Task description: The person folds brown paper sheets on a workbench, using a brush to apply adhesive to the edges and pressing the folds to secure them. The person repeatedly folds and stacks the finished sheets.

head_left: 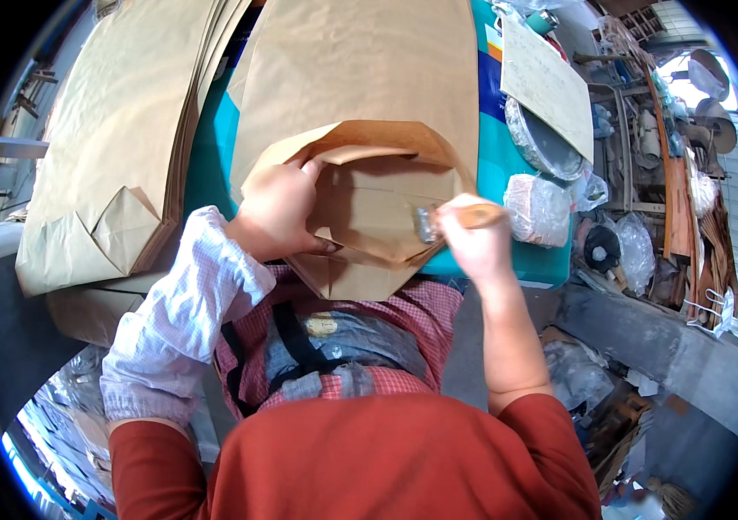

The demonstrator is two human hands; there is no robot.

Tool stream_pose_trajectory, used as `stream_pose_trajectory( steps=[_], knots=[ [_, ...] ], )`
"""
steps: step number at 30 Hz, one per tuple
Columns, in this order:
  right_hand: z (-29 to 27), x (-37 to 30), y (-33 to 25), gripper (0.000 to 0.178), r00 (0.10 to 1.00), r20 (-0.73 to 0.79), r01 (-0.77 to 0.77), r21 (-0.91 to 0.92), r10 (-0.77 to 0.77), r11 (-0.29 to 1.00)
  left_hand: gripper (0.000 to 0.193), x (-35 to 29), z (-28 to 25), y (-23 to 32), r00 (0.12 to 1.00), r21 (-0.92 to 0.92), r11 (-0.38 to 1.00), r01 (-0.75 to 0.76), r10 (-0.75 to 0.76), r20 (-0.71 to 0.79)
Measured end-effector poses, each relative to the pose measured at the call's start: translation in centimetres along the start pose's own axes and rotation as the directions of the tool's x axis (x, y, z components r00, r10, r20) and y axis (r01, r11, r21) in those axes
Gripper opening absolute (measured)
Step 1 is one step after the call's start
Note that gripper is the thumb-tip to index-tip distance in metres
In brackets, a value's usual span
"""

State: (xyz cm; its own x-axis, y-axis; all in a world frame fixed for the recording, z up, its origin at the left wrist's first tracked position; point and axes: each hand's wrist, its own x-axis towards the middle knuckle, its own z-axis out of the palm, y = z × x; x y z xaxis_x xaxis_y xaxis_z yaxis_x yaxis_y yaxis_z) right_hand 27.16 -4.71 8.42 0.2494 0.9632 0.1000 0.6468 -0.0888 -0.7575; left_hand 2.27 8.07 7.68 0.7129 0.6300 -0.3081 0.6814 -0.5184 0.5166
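Observation:
A large brown paper bag [356, 78] lies in front of me, its near end spread into an open, folded mouth with creased flaps. My left hand [278, 208] holds the left side of that mouth, thumb and fingers on the folded paper. In my right hand [480, 247] is a brush [481, 215] with a wooden handle. Its head, slightly blurred, is over the right part of the opened bag end; whether the bristles touch the paper I cannot tell.
A stack of brown paper bags [117, 130] with folded ends lies at the left. Right of the bag, on the teal surface [494, 256], are a plastic-wrapped block [538, 211] and a round basin [542, 143] partly covered by a pale board [546, 78]. Clutter stands farther right.

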Motion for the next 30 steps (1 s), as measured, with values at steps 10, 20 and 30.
stream_pose_trajectory(
  steps=[10,20,30],
  knots=[
    [3.3,4.5,-2.9,0.025,0.79,0.362,0.458,0.188,-0.495,0.869,0.062,-0.6,0.5,-2.2,0.974,0.234,0.948,-0.215,0.224,-0.013],
    [-0.7,1.6,-1.7,0.008,0.968,-0.249,0.137,0.373,-0.044,0.918,0.02,1.1,1.6,-2.0,0.988,-0.045,0.991,0.126,-0.129,-0.081],
    [8.7,1.6,-4.0,0.012,0.993,0.034,-0.113,0.474,0.11,0.873,0.017,4.9,2.7,-3.1,0.925,-0.279,0.923,0.264,-0.324,-0.198]
  ],
)
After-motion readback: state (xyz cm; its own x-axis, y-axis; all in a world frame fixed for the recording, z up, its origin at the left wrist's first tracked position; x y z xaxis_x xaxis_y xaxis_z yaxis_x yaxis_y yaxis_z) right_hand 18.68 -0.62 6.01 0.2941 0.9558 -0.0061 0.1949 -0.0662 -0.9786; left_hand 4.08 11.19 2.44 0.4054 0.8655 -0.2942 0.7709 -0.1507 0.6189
